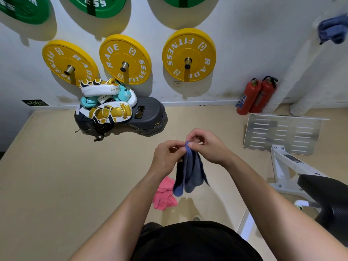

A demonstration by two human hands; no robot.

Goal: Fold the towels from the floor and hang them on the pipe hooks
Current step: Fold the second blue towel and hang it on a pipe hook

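Two towels not yet hung, by my count; step in hand: folding the first. Entries run left to right.

- Green wall sign (35,102), low by the floor: marking too small to read.
- Three yellow weight plates (125,59) on wall pegs, each lettered "RADE FITNESS". The green plates (98,4) above show only "ESS".
- Boxing pads (109,102), gold and white, heaped on a black base. One is printed "GINGPA", the rest hidden.
- Pink towel (164,194): crumpled on the floor below my hands, untouched.
- Left hand (167,155): fingers curled, pinching the top edge of the blue towel (190,174).
- Blue towel: held in the air above the floor, hanging in loose doubled folds.
- Right hand (207,146): thumb and forefinger pinching the same top edge, just beside the left.
- Two red fire extinguishers (256,97) against the wall: labels unreadable.
- White pipe (293,72), far right, with a second blue towel (332,29) draped high on it, blurred. I cannot make out the hooks.

Judgement: the fold is only started. Next I need the corners matched and the halves laid flat, then a carry rightward to the pipe. The pink towel follows.
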